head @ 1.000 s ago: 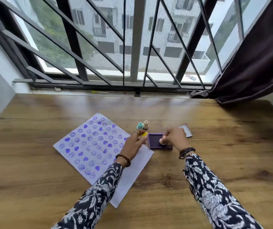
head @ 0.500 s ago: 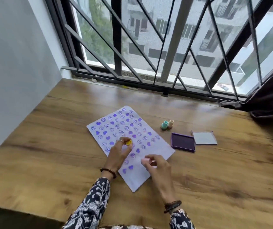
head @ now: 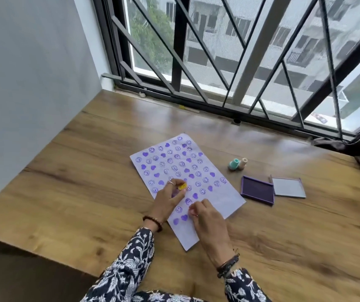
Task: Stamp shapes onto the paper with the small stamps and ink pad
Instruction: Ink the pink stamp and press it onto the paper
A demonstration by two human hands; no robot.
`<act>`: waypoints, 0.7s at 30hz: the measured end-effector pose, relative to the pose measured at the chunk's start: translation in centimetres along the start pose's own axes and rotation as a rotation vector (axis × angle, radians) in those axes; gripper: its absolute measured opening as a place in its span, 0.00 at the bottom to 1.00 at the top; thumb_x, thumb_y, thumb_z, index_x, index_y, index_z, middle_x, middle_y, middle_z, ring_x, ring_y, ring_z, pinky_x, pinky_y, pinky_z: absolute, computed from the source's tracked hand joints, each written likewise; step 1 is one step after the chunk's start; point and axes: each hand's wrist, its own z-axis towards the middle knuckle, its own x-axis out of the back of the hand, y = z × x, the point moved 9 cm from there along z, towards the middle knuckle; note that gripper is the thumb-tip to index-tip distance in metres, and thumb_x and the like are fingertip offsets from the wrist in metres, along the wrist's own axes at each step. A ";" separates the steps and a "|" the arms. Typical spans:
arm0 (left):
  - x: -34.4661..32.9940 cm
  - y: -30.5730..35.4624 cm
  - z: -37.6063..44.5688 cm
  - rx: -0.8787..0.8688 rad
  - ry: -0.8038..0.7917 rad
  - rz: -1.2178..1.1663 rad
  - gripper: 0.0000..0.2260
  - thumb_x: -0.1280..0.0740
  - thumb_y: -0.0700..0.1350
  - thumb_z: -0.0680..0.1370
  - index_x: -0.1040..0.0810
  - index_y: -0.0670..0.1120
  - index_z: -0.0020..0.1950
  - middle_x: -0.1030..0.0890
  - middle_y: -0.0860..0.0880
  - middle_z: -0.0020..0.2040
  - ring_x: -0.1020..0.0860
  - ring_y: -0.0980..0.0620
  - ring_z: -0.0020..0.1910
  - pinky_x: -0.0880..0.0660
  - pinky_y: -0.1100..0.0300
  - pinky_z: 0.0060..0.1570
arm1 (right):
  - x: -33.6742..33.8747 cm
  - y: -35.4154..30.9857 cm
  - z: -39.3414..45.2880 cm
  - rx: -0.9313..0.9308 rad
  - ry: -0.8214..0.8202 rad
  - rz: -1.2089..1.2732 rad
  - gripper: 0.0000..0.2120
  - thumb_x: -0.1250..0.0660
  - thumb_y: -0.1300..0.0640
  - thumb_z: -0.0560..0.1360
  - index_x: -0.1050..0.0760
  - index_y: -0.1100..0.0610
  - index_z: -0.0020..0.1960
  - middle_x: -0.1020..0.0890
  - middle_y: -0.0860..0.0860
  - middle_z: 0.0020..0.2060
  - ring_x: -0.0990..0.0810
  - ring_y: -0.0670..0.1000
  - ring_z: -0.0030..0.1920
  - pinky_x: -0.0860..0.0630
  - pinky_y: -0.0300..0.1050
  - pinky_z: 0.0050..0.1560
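At the wooden table (head: pixel 283 247) by the barred window, my right hand (head: pixel 207 219) has come off the purple ink pad (head: pixel 257 190) and pinches a pink stamp on the white paper (head: pixel 224 201); my left hand (head: pixel 168 201) grips a yellow stamp (head: pixel 182 186) beside it. The next print is due.

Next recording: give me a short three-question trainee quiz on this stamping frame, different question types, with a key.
1. True or false: the ink pad lies open, its lid beside it.
2. Which stamp does the left hand hold? A teal, B yellow, C beige.
3. Fill in: the right hand is over the paper's ____ end, nearest the person.

Key: 1 true; 2 B; 3 near. The teal stamp and beige stamp stand unused on the table.
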 end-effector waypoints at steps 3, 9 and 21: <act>0.0 -0.1 0.1 -0.003 0.005 -0.008 0.08 0.36 0.47 0.76 0.27 0.50 0.54 0.21 0.48 0.56 0.24 0.53 0.57 0.28 0.59 0.58 | 0.3 0.1 1.0 -0.013 -0.040 0.014 0.07 0.41 0.58 0.77 0.26 0.60 0.48 0.22 0.56 0.46 0.22 0.55 0.46 0.30 0.46 0.44; 0.0 -0.3 0.3 -0.003 0.002 -0.002 0.08 0.35 0.47 0.75 0.27 0.51 0.54 0.21 0.50 0.55 0.24 0.56 0.55 0.30 0.78 0.48 | 0.3 -0.4 2.6 0.017 -0.150 -0.091 0.09 0.41 0.60 0.76 0.24 0.62 0.49 0.19 0.58 0.48 0.23 0.57 0.50 0.30 0.48 0.48; 0.3 0.5 0.0 0.049 -0.035 -0.087 0.08 0.36 0.51 0.75 0.28 0.51 0.52 0.18 0.48 0.56 0.22 0.57 0.54 0.29 0.71 0.48 | 1.4 2.0 2.1 -0.202 -0.153 0.375 0.04 0.30 0.63 0.67 0.19 0.64 0.39 0.17 0.56 0.35 0.20 0.52 0.39 0.24 0.47 0.44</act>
